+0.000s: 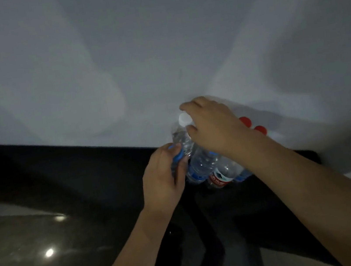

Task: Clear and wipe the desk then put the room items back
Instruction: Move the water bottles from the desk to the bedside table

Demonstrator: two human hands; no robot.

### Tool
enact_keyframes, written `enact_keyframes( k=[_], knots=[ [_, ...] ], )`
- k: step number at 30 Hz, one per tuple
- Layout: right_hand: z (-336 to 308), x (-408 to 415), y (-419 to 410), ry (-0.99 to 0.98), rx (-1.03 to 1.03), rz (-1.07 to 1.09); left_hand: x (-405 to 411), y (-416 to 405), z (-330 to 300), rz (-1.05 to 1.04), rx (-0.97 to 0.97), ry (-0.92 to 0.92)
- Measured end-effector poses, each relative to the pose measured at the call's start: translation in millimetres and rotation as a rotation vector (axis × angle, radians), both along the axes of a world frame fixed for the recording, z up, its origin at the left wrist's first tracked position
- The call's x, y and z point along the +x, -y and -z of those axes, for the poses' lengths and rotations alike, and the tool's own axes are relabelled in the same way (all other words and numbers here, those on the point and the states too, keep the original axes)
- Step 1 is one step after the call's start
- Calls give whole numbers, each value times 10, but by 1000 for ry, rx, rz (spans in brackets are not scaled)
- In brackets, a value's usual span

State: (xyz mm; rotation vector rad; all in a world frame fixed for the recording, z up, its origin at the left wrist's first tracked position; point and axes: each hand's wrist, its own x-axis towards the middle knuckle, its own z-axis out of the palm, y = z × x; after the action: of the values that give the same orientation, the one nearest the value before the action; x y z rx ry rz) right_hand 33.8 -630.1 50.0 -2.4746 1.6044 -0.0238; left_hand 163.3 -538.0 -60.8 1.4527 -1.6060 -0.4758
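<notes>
Hands on a cluster of water bottles at the wall

The white-capped bottle (184, 131) stands upright among clear plastic bottles at the white wall (156, 44); the right hand (212, 124) curls over its cap, the left hand (163, 176) pinches a blue-capped bottle (179, 155) beside it. Two red caps (252, 124) show behind the right wrist, above a dark glossy floor (38, 246).

Two bare forearms rise from the frame's bottom edge, no sleeves on them. Left hand (162, 176) and right hand (213, 124) wear nothing.
</notes>
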Motion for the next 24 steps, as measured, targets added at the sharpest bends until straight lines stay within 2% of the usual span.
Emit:
enact_keyframes(
  k=[2, 5, 10, 14, 16, 19, 24],
  knots=[
    [176, 152, 179, -85, 77, -36, 44, 29, 10, 28, 9, -40],
    [290, 308, 236, -34, 126, -37, 148, -43, 5, 25, -13, -105],
    [130, 421, -53, 110, 92, -49, 473, -496, 34, -232, 16, -256],
    [-272, 449, -620, 321, -28, -36, 644, -1028, -241, -324, -3, -184],
    [-490, 400, -992, 401, -71, -53, 705, -1365, -517, -378, -42, -213],
    [-724, 348, -1629, 513, -90, -84, 815, -1951, -947, -465, -91, -279],
    [-902, 509, -2727, 687, -46, -195, 899, -3062, -1611, -588, -222, -264]
  ],
)
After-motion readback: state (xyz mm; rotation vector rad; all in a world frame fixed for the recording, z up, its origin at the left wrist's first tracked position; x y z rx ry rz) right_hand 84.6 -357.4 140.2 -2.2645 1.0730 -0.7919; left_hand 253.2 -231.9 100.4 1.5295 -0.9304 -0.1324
